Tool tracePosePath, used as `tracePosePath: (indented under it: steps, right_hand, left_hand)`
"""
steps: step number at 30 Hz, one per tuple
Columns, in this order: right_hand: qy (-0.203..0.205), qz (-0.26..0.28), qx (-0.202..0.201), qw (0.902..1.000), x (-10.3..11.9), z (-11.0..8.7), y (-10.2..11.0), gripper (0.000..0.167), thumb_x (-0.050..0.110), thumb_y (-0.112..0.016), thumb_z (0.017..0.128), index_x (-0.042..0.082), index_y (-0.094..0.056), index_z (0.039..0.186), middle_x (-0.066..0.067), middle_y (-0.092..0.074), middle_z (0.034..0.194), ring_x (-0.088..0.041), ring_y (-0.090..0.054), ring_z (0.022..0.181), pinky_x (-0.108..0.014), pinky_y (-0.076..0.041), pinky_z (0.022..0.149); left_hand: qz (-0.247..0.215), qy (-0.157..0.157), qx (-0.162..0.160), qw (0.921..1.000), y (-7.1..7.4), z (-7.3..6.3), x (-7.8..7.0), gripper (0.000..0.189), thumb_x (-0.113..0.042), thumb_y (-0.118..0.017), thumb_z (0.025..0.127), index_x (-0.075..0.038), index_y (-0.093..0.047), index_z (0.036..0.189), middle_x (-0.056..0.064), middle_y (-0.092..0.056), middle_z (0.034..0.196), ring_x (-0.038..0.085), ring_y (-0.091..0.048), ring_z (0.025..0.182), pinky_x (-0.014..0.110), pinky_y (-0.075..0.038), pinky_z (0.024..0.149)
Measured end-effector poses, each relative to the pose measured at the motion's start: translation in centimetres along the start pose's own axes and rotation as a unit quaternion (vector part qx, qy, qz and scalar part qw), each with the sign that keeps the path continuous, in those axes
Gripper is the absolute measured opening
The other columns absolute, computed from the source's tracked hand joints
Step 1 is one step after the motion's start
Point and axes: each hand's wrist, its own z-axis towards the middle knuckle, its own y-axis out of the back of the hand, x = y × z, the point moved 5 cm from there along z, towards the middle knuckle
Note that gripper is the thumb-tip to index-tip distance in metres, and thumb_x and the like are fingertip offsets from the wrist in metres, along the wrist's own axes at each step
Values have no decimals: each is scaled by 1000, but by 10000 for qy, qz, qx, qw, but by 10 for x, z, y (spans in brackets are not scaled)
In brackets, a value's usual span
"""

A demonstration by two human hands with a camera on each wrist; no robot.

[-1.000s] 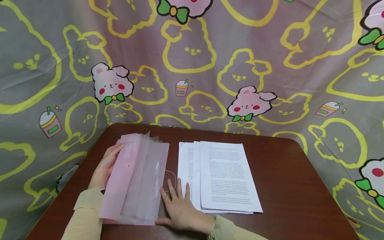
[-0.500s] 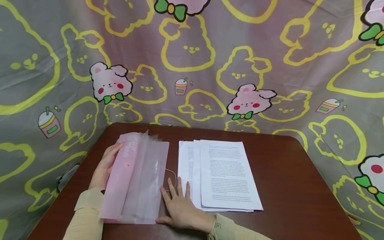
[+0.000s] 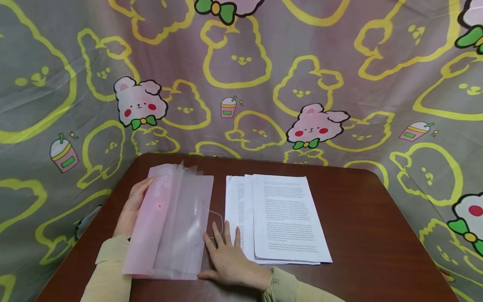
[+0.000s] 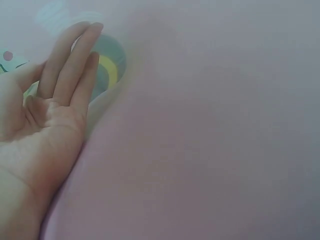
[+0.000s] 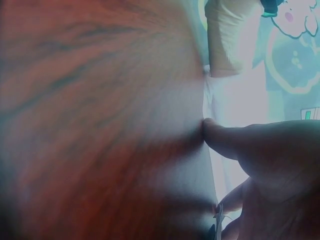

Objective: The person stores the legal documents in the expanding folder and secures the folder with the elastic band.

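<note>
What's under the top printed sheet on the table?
Other white sheets stick out left of the top sheet, the leftmost showing some print. The rest is covered, so their number and most of their text can't be seen.

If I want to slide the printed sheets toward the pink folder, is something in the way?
Yes: the spread right hand sits in the near part of the gap between the sheets and the folder; a thin cord loop is there too.
</note>
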Motion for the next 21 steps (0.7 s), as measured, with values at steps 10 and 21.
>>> tracePosePath:
  steps: [10,21]
  right_hand:
    - [12,31,-52,10000,0,1,1,106,76,-73,92,19,-35,173,-21,-27,181,-54,-20,167,-79,-26,128]
    - [-9,-48,-77,10000,3,0,3,105,75,-75,91,18,-38,171,-20,-29,181,-55,-22,166,-79,-28,127]
  left_hand:
    - [-72,-119,172,9998,-3,-4,-6,45,-16,-46,118,-22,-86,99,-10,-80,90,3,-72,82,18,-60,79]
    - [-24,871,-622,9943,2,-24,-5,9,-40,-59,114,-44,-65,119,-26,-62,112,-1,-59,103,17,-57,90]
